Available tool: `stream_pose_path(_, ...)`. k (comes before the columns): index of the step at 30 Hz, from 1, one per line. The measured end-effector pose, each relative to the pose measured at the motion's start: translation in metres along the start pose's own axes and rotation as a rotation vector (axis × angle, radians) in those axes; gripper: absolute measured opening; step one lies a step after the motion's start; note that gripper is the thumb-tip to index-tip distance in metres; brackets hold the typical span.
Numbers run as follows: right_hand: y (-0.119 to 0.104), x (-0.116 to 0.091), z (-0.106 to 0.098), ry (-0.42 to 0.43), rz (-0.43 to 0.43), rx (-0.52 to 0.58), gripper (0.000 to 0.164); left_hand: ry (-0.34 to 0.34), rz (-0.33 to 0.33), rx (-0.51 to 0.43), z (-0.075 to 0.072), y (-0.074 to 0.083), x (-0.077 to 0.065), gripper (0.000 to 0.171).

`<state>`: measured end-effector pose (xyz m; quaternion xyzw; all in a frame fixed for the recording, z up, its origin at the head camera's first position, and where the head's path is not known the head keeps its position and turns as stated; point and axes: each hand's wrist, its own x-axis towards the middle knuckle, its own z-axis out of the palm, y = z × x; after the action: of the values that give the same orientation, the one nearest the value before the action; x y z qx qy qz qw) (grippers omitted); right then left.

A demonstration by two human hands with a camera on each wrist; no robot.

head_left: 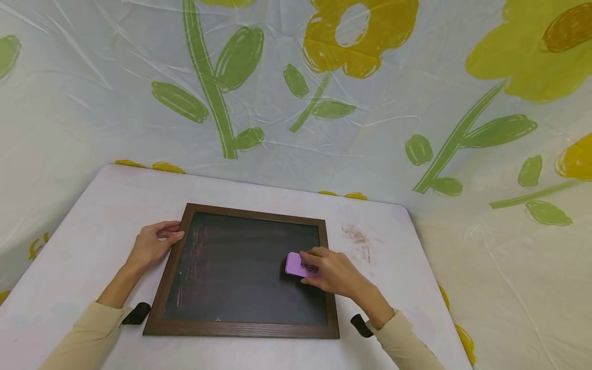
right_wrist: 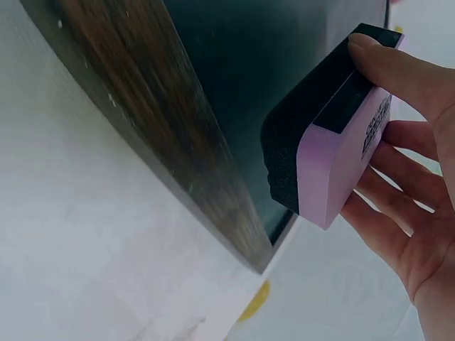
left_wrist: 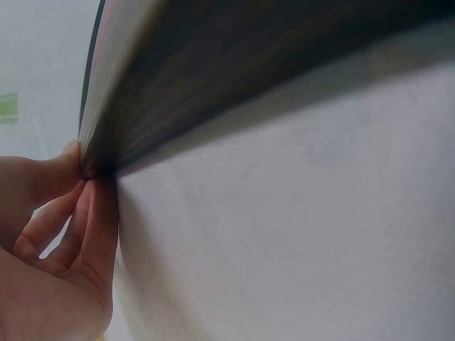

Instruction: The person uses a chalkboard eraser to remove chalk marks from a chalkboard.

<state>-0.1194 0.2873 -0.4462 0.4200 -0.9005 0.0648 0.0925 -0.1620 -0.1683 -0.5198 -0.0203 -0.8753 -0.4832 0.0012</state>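
A chalkboard (head_left: 245,277) in a brown wooden frame (head_left: 245,329) lies on the white-covered table. Faint pinkish chalk strokes (head_left: 196,249) run down its left side. My left hand (head_left: 154,244) pinches the frame's left edge between thumb and fingers, as the left wrist view shows up close. Over the board's right part, my right hand (head_left: 337,272) grips a purple eraser (head_left: 295,263) with a black felt underside. In the right wrist view, the eraser (right_wrist: 323,174) is tilted, its felt (right_wrist: 283,160) close over the board, with the thumb on one side and fingers on the other.
Reddish-brown smudges (head_left: 356,236) mark the white tabletop (head_left: 384,288) right of the board. A hanging cloth (head_left: 277,159) with yellow flowers and green leaves surrounds the table. Black straps (head_left: 137,313) show at both wrists, by the beige sleeves (head_left: 94,329).
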Motion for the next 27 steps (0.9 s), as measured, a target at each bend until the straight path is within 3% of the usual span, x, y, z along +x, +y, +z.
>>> stream_pose_path(22,0.036,-0.004,-0.005,0.077,0.160,0.038,0.059,0.020,0.025,-0.007,0.000,0.001,0.001,0.045)
stream_pose_path(27,0.046,-0.006,-0.006,0.107,0.162,0.026,0.061,0.021,0.018,-0.002,0.000,0.000,0.001,0.045)
